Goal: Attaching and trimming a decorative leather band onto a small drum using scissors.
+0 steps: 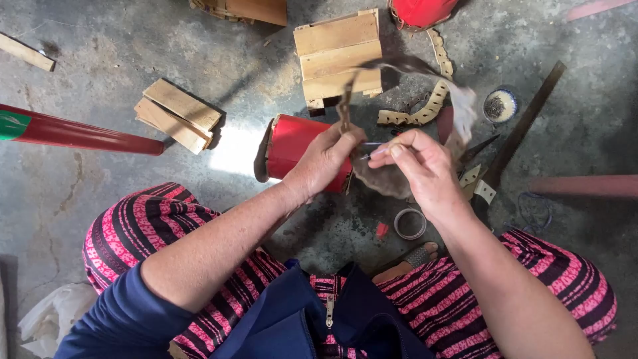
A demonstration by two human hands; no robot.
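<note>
The red drum [292, 149] lies on its side on the floor [100, 193], & it's the landmark here. Right in front of it, up in the air, both hands work on a piece of hide [385, 179]. The left hand [325, 159] is closed, pinching a thin strip [345, 103] that sticks up from the hide. The right hand [419, 166] is closed too, gripping a thin tool [373, 149], maybe a needle or small awl, can't tell which. Its tip points toward the left hand.

The hide looks soft, thin & floppy, brown-grey. It bends & hangs down, so it likely weighs v. little. Prob best held near the edge, close to where the tool goes in, so it stays tight. It could tear if pulled hard. The tool looks stiff & sharp, so mind the fingers.

Behind the drum sits a wooden crate [337, 56] made of flat pale slats. Left of the drum is a small stack of wood pieces [176, 113], & further left a long red pole [80, 133]. Right of the drum: a curved strip w/ notches [425, 110], a small round bowl [500, 105] w/ tiny dark bits, a long flat metal ruler [525, 123]. Near the drum, by the foot, lies a tape ring [410, 223]. The floor is grey, rough concrete.
</note>
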